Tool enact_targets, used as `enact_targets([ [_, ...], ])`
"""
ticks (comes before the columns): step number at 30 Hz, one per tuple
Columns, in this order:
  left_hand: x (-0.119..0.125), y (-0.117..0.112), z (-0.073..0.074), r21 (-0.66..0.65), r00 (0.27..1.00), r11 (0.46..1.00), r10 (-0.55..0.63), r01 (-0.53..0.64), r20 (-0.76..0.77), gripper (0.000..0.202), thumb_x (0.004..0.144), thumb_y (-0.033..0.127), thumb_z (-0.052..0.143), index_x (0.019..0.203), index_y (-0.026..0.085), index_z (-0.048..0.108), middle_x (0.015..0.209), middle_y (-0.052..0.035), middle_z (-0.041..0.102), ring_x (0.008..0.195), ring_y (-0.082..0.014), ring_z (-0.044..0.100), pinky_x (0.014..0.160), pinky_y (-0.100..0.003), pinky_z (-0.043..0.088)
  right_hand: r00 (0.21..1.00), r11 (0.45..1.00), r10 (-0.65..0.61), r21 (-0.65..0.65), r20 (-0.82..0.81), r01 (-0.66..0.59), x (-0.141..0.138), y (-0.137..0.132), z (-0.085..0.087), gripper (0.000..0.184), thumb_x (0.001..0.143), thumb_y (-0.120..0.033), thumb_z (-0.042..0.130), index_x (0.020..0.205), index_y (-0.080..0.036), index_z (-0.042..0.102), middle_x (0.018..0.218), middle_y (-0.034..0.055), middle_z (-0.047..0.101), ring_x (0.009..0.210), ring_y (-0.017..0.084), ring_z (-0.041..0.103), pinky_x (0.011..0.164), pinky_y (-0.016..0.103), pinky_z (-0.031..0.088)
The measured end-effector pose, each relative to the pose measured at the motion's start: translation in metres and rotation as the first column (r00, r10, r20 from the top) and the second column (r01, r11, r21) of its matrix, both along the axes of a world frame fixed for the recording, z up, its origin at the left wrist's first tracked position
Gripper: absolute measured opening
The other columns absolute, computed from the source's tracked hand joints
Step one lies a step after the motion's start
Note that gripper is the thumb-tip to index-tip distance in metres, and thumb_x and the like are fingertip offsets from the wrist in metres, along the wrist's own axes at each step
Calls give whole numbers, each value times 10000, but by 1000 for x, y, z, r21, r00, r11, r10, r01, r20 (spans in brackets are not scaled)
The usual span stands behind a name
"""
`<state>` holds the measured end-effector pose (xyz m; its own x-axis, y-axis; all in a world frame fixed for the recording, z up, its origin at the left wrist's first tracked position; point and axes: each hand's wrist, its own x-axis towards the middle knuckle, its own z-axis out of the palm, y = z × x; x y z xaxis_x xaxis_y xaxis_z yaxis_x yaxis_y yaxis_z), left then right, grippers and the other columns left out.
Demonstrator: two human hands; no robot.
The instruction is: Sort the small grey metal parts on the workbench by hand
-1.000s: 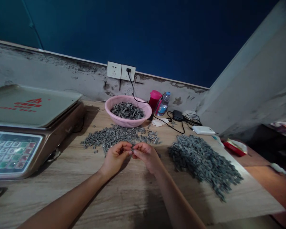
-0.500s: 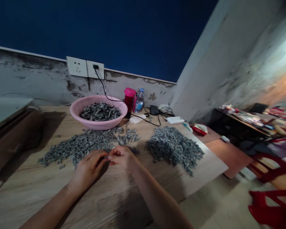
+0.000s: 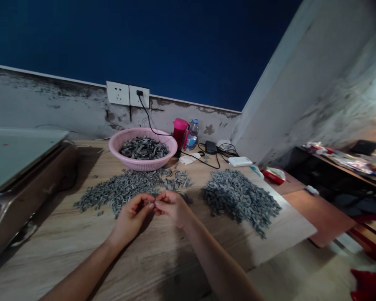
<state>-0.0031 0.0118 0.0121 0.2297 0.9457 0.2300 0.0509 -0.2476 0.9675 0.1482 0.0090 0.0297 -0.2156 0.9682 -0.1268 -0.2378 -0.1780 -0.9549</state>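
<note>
My left hand (image 3: 133, 216) and my right hand (image 3: 173, 209) meet fingertip to fingertip above the wooden table (image 3: 138, 263). Both pinch a small grey piece (image 3: 153, 202), mostly covered by the fingers, so its exact kind is unclear. Just beyond the hands spreads a pile of small grey pieces (image 3: 113, 190), with a few longer curved strips (image 3: 177, 179) at its right end. To the right of my right hand lies a second, thicker heap of similar pieces (image 3: 238, 198). Behind the first pile, a pink plastic basket (image 3: 115, 154) holds many dark grey strips.
A flat-topped scale (image 3: 28, 167) stands at the left. Along the wall are a pink-lidded cup (image 3: 179, 131), a water bottle (image 3: 192, 136), a black adapter (image 3: 211, 147) with cables, and a white power bank (image 3: 240, 161). A red packet (image 3: 274, 175) lies further right.
My view has turned left, so the scene sits further right and more of the scale shows. Both hands stay together at the fingertips, with my left fingers slightly more spread around the piece.
</note>
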Motion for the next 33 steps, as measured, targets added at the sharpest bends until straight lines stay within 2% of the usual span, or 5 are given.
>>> enact_targets([
  [8, -5, 6, -4, 220, 957, 975, 101, -40, -273, 141, 760, 253, 582, 871, 200, 650, 844, -28, 671, 771, -167, 608, 726, -273, 468, 999, 987, 9, -159, -33, -14, 1, 1, -2, 330, 534, -326, 755, 716, -148, 545, 610, -3, 613, 536, 100, 542, 540, 217, 402],
  [19, -5, 4, -1, 177, 960, 982, 117, -72, -256, 151, 778, 281, 551, 863, 179, 622, 764, -21, 634, 704, -151, 571, 659, -251, 437, 940, 979, -166, 163, 297, 121, -6, 5, -1, 210, 615, -348, 647, 682, -183, 536, 546, -20, 562, 477, 119, 507, 502, 245, 416],
  [24, -13, 10, -1, 443, 913, 888, 277, -125, -299, 105, 798, 240, 532, 819, 179, 615, 837, -54, 626, 810, -173, 564, 754, -294, 446, 699, 854, -472, 474, 537, 213, 79, -11, 14, 176, 685, -354, 566, 747, -191, 548, 625, 17, 592, 553, 168, 546, 549, 278, 429],
  [29, -17, 13, -8, 547, 859, 830, 354, -106, -370, 143, 832, 239, 497, 850, 182, 627, 892, -75, 623, 921, -198, 544, 841, -334, 437, 66, 691, -719, 700, 692, 180, 165, -23, 24, 185, 740, -280, 477, 806, -162, 603, 770, 103, 610, 714, 240, 553, 686, 360, 430],
  [33, -15, 8, -7, 577, 812, 815, 306, 45, -497, 174, 842, 230, 485, 913, 179, 636, 955, -90, 614, 918, -199, 525, 847, -354, 425, 111, 721, -669, 678, 735, -144, 135, -12, 21, 215, 803, -178, 419, 849, -150, 627, 845, 109, 616, 824, 227, 548, 783, 328, 421],
])
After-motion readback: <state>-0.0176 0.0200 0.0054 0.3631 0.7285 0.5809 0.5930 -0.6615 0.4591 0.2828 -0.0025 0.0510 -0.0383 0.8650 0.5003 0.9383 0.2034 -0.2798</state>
